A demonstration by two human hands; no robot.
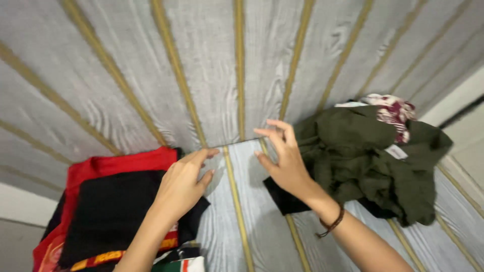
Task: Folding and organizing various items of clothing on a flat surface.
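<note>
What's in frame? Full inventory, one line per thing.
Striped sheet: one, grey with gold stripes, covers the surface.
Black garment: one, folded, lower left, on the red one.
Red garment: one, under the black, lower left.
Olive garment: one, crumpled, right.
Patterned cloth: one, white and maroon, on the olive pile.
Bracelet: one, dark beads, right wrist.
Left hand: open, over the black garment's edge.
Right hand: open, beside the olive garment.

1. The black cloth [113, 211] under the left hand [181, 184] runs off the bottom edge.
2. Below the right hand [285, 161], another dark cloth [282, 199] is half hidden by the wrist.
3. Right of those fingers, the patterned cloth [396, 111] is mostly buried in the green heap [368, 156].
</note>
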